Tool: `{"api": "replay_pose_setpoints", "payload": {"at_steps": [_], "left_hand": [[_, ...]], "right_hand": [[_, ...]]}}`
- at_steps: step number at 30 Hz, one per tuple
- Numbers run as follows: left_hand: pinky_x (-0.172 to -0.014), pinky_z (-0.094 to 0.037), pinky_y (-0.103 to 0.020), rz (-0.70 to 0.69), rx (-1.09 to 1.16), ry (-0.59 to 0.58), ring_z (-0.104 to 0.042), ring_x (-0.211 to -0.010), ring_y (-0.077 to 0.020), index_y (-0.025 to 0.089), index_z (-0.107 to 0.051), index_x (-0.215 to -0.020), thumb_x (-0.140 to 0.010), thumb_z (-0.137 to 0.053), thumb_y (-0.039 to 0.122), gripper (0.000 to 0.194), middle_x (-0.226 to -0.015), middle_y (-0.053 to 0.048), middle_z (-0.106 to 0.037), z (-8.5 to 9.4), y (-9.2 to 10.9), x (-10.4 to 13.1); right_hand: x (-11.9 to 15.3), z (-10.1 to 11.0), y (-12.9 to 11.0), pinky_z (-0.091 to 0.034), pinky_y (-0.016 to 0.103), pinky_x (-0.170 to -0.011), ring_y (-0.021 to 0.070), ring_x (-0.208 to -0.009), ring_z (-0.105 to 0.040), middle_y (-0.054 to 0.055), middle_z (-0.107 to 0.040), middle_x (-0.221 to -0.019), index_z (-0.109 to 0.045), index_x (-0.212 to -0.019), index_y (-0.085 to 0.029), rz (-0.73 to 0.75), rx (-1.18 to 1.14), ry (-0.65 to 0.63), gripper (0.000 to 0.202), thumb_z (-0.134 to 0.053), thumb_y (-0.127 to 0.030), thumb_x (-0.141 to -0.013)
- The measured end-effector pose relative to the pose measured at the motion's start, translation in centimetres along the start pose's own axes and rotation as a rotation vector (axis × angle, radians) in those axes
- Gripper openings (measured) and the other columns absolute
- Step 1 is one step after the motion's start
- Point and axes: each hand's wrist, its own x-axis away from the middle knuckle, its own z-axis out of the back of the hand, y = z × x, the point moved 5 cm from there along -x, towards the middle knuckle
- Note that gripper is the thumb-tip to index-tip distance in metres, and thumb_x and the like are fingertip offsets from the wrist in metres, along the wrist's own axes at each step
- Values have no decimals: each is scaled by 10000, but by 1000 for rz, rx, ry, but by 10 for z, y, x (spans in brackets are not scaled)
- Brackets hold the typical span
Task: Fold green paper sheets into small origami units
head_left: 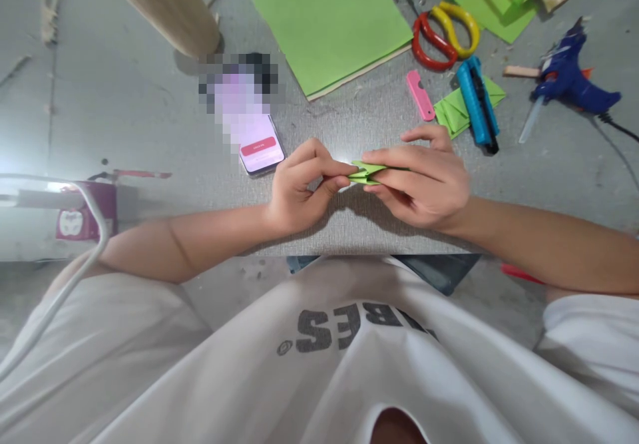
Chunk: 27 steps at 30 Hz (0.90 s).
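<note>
A small folded piece of green paper (367, 172) is held between my two hands above the table's front part. My left hand (307, 184) pinches its left end between thumb and forefinger. On its right side, the fingers and thumb of my right hand (424, 176) close round the paper, partly hiding its folds. Just beyond my right hand lie a pink folding cutter (420, 95) and a blue utility knife (478, 104). The knife rests across more folded green paper (452, 112). A lit phone (260, 144) lies beyond my left hand.
Green sheets (329, 24) are stacked at the back. Scissors (444, 34) with red and yellow handles touch their right side. A blue glue gun (574, 74) with a cord lies at right. A tan cylinder (164, 4) stands back left; a purple box (92, 211) sits at left.
</note>
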Motion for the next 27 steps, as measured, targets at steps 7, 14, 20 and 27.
{"api": "replay_pose_setpoints", "payload": {"at_steps": [7, 14, 20, 27], "left_hand": [[-828, -606, -435, 156, -1, 17, -589, -806, -236, 300, -928, -1043, -1204, -718, 831, 593, -860, -36, -585, 3, -2, -2], [-891, -616, -480, 120, -40, -62, -599, -842, -253, 305, -886, -1023, -1166, -787, 740, 469, -902, -42, -604, -2, -4, -5], [-816, -570, -459, -8, -28, -24, -581, -780, -230, 309, -843, -998, -1182, -803, 555, 311, -885, -30, -651, 0, 2, -5], [-858, -578, -513, -212, -182, 150, -695, -924, -282, 326, -819, -1079, -1225, -722, 501, 248, -1008, -69, -747, 5, 9, -6]], "right_hand": [[5, -3, 11, -652, 570, -1206, 249, -1079, -916, -31, -987, -1386, -856, -1181, -415, -105, -105, 2, 187, -829, -594, -1226], [-3, -5, 4, -653, 552, -1059, 228, -987, -917, -44, -1002, -1271, -812, -1088, -380, -106, -93, 40, 177, -802, -455, -1249], [-8, -4, -1, -634, 493, -1032, 182, -1018, -917, -37, -1000, -1304, -804, -1169, -381, -42, -134, 51, 93, -858, -423, -1232], [-2, -7, 10, -640, 535, -973, 246, -957, -894, 20, -986, -1177, -862, -1144, -335, -135, -87, 7, 246, -723, -499, -1263]]}}
